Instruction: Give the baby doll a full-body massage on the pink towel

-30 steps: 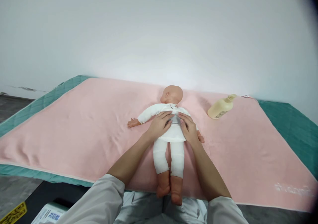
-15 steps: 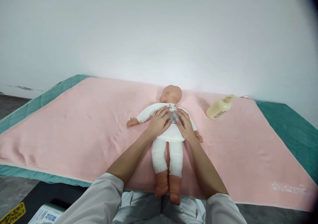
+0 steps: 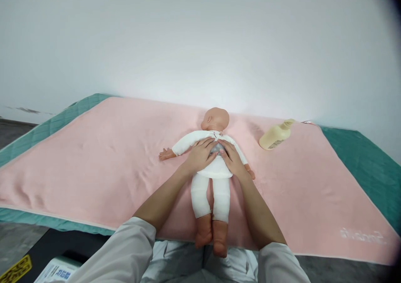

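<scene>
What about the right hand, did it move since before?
Yes, a little: judged against the doll, the right hand has shifted leftward, closer to the left hand.

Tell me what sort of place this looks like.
Possibly an infant-care practice room, though I can't be sure: a bald baby doll with a white cloth body lies on a pink fleecy blanket over a green quilted pad, near a pale yellow, pump-topped cylindrical bottle.

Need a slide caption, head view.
Left hand and right hand laid on a white-clad doll, yellow pump bottle nearby on the pink blanket.
</scene>
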Demonstrator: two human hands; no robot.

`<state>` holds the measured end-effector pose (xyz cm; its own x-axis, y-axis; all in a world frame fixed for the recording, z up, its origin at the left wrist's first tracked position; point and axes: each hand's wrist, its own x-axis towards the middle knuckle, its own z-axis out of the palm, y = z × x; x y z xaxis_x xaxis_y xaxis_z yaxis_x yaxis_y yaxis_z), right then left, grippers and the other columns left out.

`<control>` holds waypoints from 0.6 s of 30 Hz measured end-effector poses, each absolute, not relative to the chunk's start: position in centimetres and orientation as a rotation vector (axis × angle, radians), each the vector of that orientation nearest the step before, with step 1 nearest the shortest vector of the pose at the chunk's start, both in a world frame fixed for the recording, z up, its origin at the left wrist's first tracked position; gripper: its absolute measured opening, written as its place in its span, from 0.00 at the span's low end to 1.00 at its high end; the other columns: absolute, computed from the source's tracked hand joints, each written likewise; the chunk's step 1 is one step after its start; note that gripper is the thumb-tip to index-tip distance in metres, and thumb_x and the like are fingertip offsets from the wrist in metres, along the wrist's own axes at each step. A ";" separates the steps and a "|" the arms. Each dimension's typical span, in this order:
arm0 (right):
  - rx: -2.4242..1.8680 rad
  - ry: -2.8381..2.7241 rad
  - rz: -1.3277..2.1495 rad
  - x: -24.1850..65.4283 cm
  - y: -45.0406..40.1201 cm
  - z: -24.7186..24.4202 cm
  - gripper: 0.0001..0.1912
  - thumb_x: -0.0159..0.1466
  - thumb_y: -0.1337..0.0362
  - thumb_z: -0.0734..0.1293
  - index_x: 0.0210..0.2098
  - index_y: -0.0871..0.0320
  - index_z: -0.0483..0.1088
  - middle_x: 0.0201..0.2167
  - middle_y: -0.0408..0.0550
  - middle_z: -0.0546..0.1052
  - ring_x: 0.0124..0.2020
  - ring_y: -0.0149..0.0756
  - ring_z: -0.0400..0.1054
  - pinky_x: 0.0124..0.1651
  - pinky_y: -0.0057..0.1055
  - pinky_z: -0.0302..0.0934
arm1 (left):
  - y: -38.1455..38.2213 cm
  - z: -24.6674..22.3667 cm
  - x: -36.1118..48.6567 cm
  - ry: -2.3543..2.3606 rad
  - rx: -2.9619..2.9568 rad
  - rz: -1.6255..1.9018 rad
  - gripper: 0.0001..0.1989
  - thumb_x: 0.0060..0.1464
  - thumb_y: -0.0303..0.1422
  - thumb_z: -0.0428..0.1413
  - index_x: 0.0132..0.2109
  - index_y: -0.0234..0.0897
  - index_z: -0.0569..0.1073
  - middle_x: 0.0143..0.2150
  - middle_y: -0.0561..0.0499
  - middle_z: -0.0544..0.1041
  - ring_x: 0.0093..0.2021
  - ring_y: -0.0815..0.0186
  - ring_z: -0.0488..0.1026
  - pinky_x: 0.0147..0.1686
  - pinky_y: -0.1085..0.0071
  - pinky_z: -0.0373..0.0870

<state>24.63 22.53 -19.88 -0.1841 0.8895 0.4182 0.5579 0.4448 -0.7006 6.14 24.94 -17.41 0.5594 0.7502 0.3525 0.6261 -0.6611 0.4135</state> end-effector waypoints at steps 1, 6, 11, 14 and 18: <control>-1.226 -1.867 0.511 24.6 22.5 -19.9 0.24 0.71 0.51 0.55 0.62 0.52 0.63 0.62 0.51 0.68 0.65 0.42 0.58 0.68 0.48 0.51 | 24.9 -17.4 6.1 1.146 2.552 0.752 0.22 0.63 0.38 0.48 0.62 0.38 0.67 0.64 0.43 0.67 0.66 0.54 0.60 0.62 0.51 0.59; -1.224 -1.858 0.525 24.5 22.3 -19.6 0.24 0.70 0.50 0.55 0.62 0.50 0.63 0.62 0.50 0.67 0.65 0.42 0.57 0.69 0.47 0.51 | 24.9 -17.5 6.0 1.142 2.543 0.750 0.22 0.63 0.38 0.48 0.62 0.39 0.66 0.65 0.43 0.66 0.67 0.55 0.59 0.62 0.52 0.59; -1.222 -1.852 0.536 24.4 22.1 -19.5 0.24 0.70 0.50 0.55 0.62 0.50 0.63 0.63 0.49 0.67 0.66 0.41 0.56 0.69 0.47 0.49 | 24.7 -17.6 5.9 1.154 2.536 0.747 0.23 0.63 0.37 0.48 0.63 0.40 0.65 0.66 0.44 0.65 0.68 0.55 0.58 0.62 0.52 0.59; -1.214 -1.842 0.541 24.4 22.0 -19.5 0.24 0.70 0.50 0.55 0.62 0.49 0.63 0.63 0.48 0.66 0.66 0.40 0.56 0.70 0.46 0.49 | 24.7 -17.8 5.9 1.156 2.529 0.772 0.22 0.63 0.37 0.48 0.63 0.40 0.65 0.66 0.45 0.65 0.68 0.55 0.57 0.62 0.52 0.58; -1.210 -1.826 0.546 24.4 21.8 -19.3 0.24 0.70 0.50 0.56 0.62 0.51 0.63 0.64 0.49 0.65 0.66 0.40 0.55 0.70 0.45 0.49 | 24.7 -18.2 5.6 1.117 2.500 0.863 0.20 0.64 0.36 0.47 0.61 0.40 0.67 0.65 0.46 0.66 0.68 0.57 0.58 0.64 0.52 0.58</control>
